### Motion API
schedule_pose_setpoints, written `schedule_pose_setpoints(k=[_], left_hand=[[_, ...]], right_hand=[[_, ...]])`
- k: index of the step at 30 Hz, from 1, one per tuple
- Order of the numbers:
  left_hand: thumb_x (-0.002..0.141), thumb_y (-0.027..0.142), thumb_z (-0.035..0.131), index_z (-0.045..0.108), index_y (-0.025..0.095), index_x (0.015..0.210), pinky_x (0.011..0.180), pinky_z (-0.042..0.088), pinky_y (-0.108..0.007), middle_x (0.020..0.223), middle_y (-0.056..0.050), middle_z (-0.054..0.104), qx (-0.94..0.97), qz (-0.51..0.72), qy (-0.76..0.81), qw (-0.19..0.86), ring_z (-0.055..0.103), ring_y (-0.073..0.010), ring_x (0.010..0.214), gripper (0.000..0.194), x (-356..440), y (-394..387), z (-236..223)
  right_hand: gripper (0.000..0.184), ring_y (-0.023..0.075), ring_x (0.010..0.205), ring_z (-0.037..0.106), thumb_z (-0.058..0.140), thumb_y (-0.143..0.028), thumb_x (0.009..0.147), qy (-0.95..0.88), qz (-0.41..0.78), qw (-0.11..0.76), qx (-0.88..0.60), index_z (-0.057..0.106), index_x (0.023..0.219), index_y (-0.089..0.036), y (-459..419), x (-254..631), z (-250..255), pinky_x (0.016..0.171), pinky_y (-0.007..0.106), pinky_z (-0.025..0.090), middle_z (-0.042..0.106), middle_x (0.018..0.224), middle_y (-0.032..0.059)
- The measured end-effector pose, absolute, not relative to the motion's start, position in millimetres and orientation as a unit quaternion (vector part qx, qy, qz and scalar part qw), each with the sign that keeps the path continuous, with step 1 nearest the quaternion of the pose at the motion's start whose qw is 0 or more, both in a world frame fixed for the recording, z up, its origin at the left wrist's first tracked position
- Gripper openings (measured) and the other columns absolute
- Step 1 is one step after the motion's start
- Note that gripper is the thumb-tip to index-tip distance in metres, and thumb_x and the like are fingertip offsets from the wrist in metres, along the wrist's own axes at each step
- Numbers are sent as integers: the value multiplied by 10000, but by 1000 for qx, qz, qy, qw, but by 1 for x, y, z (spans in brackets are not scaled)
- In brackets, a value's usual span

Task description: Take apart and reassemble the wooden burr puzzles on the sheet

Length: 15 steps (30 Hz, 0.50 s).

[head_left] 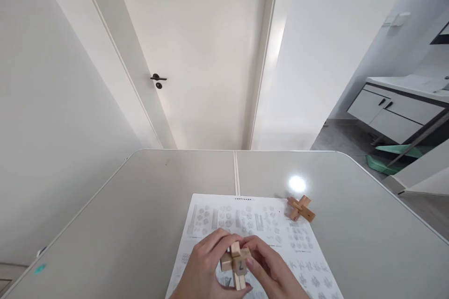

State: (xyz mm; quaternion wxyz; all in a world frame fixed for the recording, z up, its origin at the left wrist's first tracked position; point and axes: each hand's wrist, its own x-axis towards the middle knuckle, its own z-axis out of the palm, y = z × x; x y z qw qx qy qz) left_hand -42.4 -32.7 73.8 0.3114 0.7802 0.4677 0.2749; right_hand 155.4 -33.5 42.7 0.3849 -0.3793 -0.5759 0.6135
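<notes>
Together, the left hand and right hand grip a pale wooden cross of interlocked square bars, one end bearing a dark Z-like mark.

Light: bright, diffuse | Glare: white spot on table (burnt out) | Print: blurred | Edges: stretched

Table: grey top, pale rim, rounded far corners. Seam runs from 12 o'clock down to sheet. White sheet, printed side up, lies flat at 6 o'clock; heading along its 12 o'clock edge, small grey figures in rows below, too fine to read. Wooden cross lies over sheet's corner between 1 and 2 o'clock. Teal mark between 8 and 9 o'clock, near rim. Glare at 2 o'clock.
</notes>
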Motion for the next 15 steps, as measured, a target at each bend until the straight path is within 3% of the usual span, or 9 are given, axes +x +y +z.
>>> schedule_pose_setpoints(k=[4,7,10,13,15], left_hand=[[726,122,784,577,297,1253,802,532,-314,1073,-25,697,839,258,423,225,650,-219,917,593,-43,-32,74],[770,135,775,561,309,1294,852,543,-345,1099,-20,703,854,221,413,227,647,-219,942,592,-43,-30,76],[722,296,889,464,366,1438,1033,511,-448,1281,-36,658,836,189,445,261,618,-280,1157,835,-46,-25,68],[659,522,902,248,390,1582,1096,479,-528,1542,-87,474,802,177,499,276,469,-365,1390,1140,-55,-16,45],[839,517,753,241,392,1589,1101,475,-544,1597,-85,414,785,174,538,251,405,-366,1450,916,-66,-6,25]], right_hand=[[378,207,871,587,525,-581,983,-555,645,361,-382,587,848,-233,-33,158,47,801,296,485,612,953,39],[365,216,898,603,535,-570,982,-547,655,355,-381,599,850,-236,-33,158,40,826,305,495,624,962,41],[374,236,950,633,543,-578,970,-557,622,371,-406,634,860,-232,-31,162,27,847,314,519,636,1013,62],[389,243,917,659,550,-605,947,-566,522,402,-496,654,885,-234,-28,177,14,796,303,536,663,959,65],[408,247,887,670,546,-633,929,-552,440,420,-571,655,906,-241,-27,194,6,764,301,535,698,934,65]])
